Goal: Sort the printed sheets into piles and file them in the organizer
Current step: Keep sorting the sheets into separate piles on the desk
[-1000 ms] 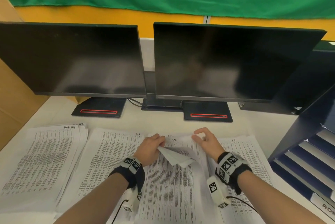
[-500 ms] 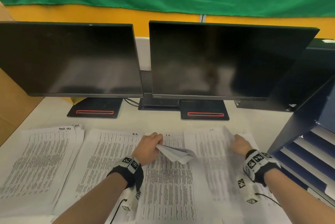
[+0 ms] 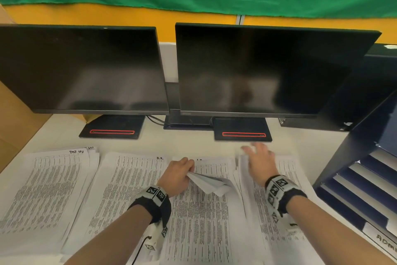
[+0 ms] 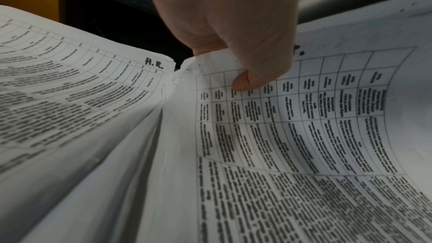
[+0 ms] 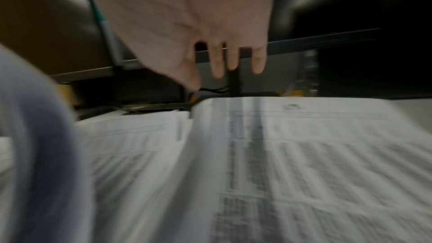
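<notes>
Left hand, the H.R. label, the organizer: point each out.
left hand (image 3: 176, 173), head view, back of hand, gripping folded sheets.
H.R. label (image 4: 153, 63), left wrist view, on the letters.
organizer (image 3: 352, 146), head view, dark side wall.

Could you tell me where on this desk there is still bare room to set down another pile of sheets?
A bare strip of desk runs between the monitor stands and the piles' far edges. The near desk is crowded: piles lie side by side under both hands, up to the organizer.

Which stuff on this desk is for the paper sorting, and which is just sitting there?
For the job:
- printed sheets
- organizer
- left hand, pinching folded sheets
- right hand

Just there:
- two monitors
- cardboard box
</notes>
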Tool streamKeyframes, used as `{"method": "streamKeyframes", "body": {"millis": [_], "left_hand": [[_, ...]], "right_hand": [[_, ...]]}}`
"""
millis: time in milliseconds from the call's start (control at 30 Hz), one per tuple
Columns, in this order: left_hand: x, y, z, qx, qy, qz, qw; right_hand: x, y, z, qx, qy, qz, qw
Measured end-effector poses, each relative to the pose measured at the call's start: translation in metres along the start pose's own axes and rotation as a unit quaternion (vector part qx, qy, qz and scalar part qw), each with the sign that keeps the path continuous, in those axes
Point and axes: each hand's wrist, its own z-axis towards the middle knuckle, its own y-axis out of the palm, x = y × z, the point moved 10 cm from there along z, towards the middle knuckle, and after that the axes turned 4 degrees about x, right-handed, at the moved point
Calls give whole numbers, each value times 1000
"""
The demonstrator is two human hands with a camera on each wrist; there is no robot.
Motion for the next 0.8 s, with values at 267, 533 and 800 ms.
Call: {"method": "streamKeyframes", "body": {"millis": [267, 533, 800], "left_hand": [[0, -6, -4, -7, -16, 1, 1000], [-1, -11, -6, 28, -23, 18, 999], [7, -11, -8, 21, -20, 29, 999]], "right_hand": [[-50, 26, 8, -55, -32, -27, 998], [-71, 17, -14, -102, -110, 121, 981], [-49, 32, -8, -129, -8, 242, 962]]}}
